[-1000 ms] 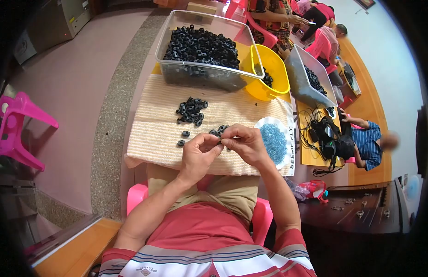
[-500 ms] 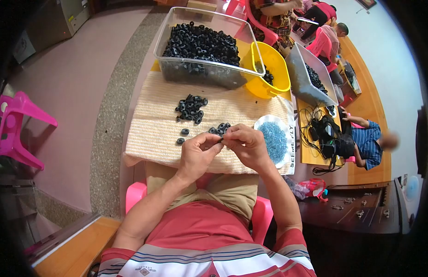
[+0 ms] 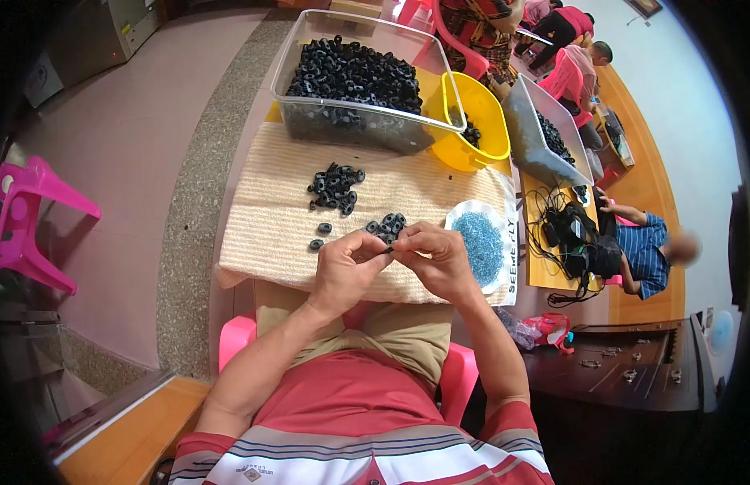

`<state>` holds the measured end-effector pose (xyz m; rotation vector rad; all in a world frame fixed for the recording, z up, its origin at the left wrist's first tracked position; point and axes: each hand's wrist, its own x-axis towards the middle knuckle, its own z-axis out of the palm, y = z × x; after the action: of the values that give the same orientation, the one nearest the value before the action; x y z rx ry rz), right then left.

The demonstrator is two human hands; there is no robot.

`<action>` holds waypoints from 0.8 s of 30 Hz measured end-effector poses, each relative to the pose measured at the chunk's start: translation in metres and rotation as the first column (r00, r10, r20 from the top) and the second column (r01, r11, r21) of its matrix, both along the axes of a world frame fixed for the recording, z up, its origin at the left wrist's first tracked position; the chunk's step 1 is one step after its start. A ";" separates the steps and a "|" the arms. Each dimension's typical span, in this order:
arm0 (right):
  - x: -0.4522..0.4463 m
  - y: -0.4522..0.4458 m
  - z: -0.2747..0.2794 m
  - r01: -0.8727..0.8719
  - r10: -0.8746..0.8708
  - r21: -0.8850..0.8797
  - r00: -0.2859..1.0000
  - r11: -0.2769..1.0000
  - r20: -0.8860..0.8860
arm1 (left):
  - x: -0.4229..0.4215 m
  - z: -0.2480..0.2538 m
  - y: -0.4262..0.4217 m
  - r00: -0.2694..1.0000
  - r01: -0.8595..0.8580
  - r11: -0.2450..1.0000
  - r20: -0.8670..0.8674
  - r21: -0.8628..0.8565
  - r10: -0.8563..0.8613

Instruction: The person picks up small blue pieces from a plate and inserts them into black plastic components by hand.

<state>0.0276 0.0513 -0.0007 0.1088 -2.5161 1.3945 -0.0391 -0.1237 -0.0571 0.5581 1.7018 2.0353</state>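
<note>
My left hand (image 3: pixel 348 271) and my right hand (image 3: pixel 434 257) meet over the front of a striped towel (image 3: pixel 270 182). Both are closed, fingertips pinching one small black plastic part (image 3: pixel 388 250) between them; most of it is hidden by the fingers. Just behind my fingertips lies a small group of black oval parts (image 3: pixel 385 225). Two single parts (image 3: pixel 321 236) rest left of it. Farther back is a loose pile of black parts (image 3: pixel 336 187). Right of my right hand, a white scalloped plate (image 3: pixel 452 217) holds many tiny clear-blue pieces (image 3: pixel 481 249).
A clear bin (image 3: pixel 351 106) full of black parts stands at the towel's back, beside a yellow tub (image 3: pixel 490 121). Another bin (image 3: pixel 524 129) and tangled black cables (image 3: pixel 565 238) sit to the right. A pink stool (image 3: pixel 37 218) stands left. Other people sit at the far right.
My hands have shifted slightly toward me, showing more of the small group behind my fingertips. The pinched part stays between both hands.
</note>
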 end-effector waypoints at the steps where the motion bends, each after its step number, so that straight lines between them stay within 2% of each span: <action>1: 0.002 -0.001 -0.007 0.029 -0.022 -0.128 0.998 0.991 0.052 | -0.001 0.000 -0.001 1.000 0.008 1.000 -0.011 -0.008 -0.008; 2: 0.004 -0.002 -0.011 0.064 -0.038 -0.253 0.994 0.965 0.106 | 0.000 0.000 -0.001 0.999 0.002 1.000 -0.033 -0.009 -0.002; 4: 0.005 -0.003 -0.011 0.080 -0.047 -0.296 0.992 0.952 0.117 | 0.000 0.004 -0.002 0.997 -0.011 1.000 -0.076 -0.008 0.011; 8: 0.008 -0.004 -0.004 0.120 -0.039 -0.391 0.977 0.912 0.209 | 0.001 0.007 -0.003 0.999 0.022 0.999 -0.033 0.023 -0.021; 11: 0.010 0.001 -0.002 0.148 -0.029 -0.383 0.954 0.912 0.299 | 0.002 0.002 -0.002 0.998 0.056 0.996 -0.012 0.074 -0.056; 13: 0.011 0.004 -0.004 0.122 -0.001 -0.394 0.956 0.911 0.293 | 0.001 0.000 -0.001 0.997 0.079 0.992 -0.008 0.101 -0.078; 17: 0.011 0.003 -0.005 0.124 0.002 -0.398 0.954 0.909 0.300 | -0.005 0.001 -0.004 0.991 0.135 0.990 -0.014 0.026 -0.135; 24: 0.012 0.000 0.002 0.066 -0.017 -0.207 0.974 0.976 0.228 | -0.008 0.004 -0.004 0.991 0.132 0.991 -0.010 0.029 -0.132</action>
<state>0.0400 0.0513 0.0016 -0.1512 -2.5032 1.7368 -0.0467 -0.1273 -0.0528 0.6717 1.5976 1.9702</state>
